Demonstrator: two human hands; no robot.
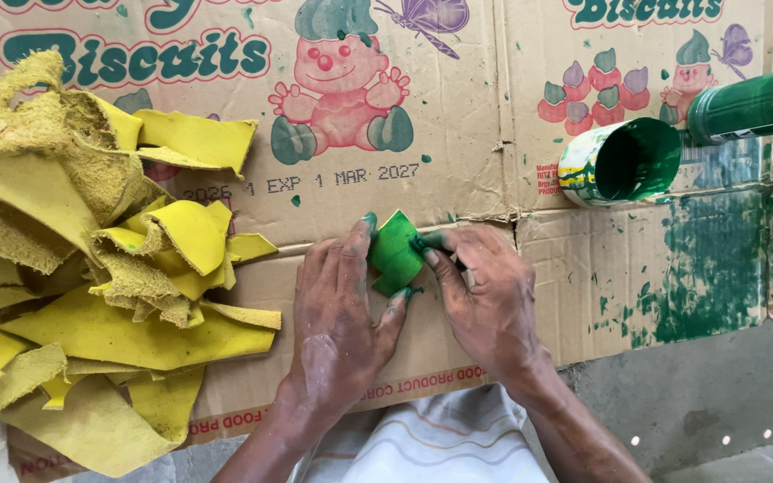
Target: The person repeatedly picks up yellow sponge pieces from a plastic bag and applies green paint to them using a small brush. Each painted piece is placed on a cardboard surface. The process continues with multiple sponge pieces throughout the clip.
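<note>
Both hands (413, 295) on a green-painted piece (395, 255), over cardboard (458, 134).

Flattened printed cardboard (458, 134) is serving as my work surface, lying over a grey floor (717, 394) and showing green paint stains (709, 259) at its right side. A pile of yellow scraps (91, 259), some smooth and some fibrous, is lying on its left part. A paint-lined tin (624, 161) is lying on its side at upper right, just beside a green cylinder (753, 105). A small green piece (395, 253) is resting near the middle seam.
</note>
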